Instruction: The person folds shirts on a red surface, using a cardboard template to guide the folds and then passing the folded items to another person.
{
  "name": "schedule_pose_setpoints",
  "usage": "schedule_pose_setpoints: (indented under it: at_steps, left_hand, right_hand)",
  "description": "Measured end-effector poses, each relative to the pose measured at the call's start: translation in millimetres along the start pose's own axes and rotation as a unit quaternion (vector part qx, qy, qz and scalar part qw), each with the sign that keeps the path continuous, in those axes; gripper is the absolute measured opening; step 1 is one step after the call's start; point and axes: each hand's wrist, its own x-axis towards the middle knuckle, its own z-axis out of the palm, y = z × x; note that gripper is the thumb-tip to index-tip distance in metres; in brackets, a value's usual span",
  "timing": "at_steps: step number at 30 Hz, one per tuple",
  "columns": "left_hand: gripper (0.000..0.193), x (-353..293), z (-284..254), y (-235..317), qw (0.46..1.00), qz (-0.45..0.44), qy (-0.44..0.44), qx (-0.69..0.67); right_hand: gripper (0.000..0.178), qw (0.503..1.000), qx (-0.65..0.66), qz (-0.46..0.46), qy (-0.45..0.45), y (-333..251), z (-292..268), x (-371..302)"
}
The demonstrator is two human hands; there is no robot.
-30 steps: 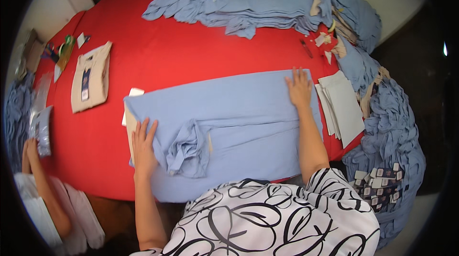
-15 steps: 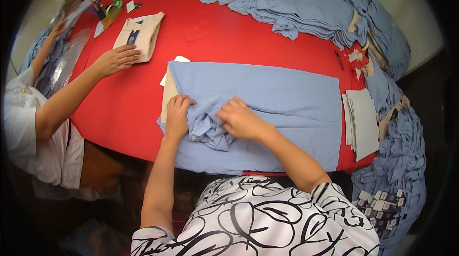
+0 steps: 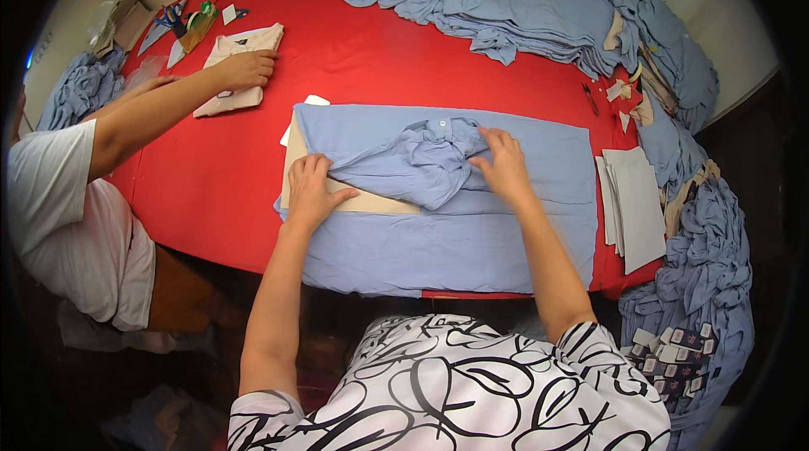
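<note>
A light blue shirt (image 3: 539, 164) lies spread across the near part of the table, with a beige panel (image 3: 371, 201) showing along its left side and middle; whether that is board or cloth I cannot tell. My left hand (image 3: 311, 191) rests on the panel and the fold's left end, fingers laid down and thumb apart. A crumpled sleeve (image 3: 425, 160) with a buttoned cuff stretches rightward over the shirt. Its right end is between the thumb and fingers of my right hand (image 3: 504, 166). A white card corner (image 3: 317, 100) pokes out behind the shirt.
Blue shirts (image 3: 539, 8) are heaped at the far right, more (image 3: 712, 240) hanging down the right side. White sheets (image 3: 636, 206) lie right of my work. At left, a co-worker's hand (image 3: 247, 69) is on a folded beige garment (image 3: 227, 104), near scissors (image 3: 174, 21) and tape (image 3: 207, 8).
My right hand has moved right and slightly away from me, drawing the bunched sleeve out and exposing more beige panel. My left hand stays nearly in place. The co-worker's arm reaches farther across the beige garment.
</note>
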Motion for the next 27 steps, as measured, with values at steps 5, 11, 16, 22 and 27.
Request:
schedule_pose_setpoints:
  at_steps: [5,11,16,22,27]
  left_hand:
    - [0.068,-5.8,-4.8,5.5,1.000,0.003,0.024,0.013]
    - [0.057,12.0,-13.6,-5.4,0.970,-0.108,-0.166,-0.143]
    - [0.071,47.0,-48.2,-52.2,0.759,-0.283,-0.338,-0.479]
    - [0.054,35.1,-45.2,-13.3,0.922,-0.213,-0.242,-0.216]
    - [0.033,18.6,19.1,7.7,0.978,-0.209,0.016,0.010]
  right_hand:
    - [0.041,0.905,0.236,-0.252,-0.250,-137.0,-10.6,-96.9]
    - [0.019,0.794,0.114,-0.412,-0.433,-139.3,55.5,-111.4]
    - [0.018,0.913,0.272,-0.084,-0.291,-121.1,34.5,59.3]
    - [0.026,0.995,0.070,-0.074,-0.001,-65.3,-12.1,9.8]
    - [0.037,0.987,-0.141,0.070,0.035,-9.7,-48.8,-156.9]
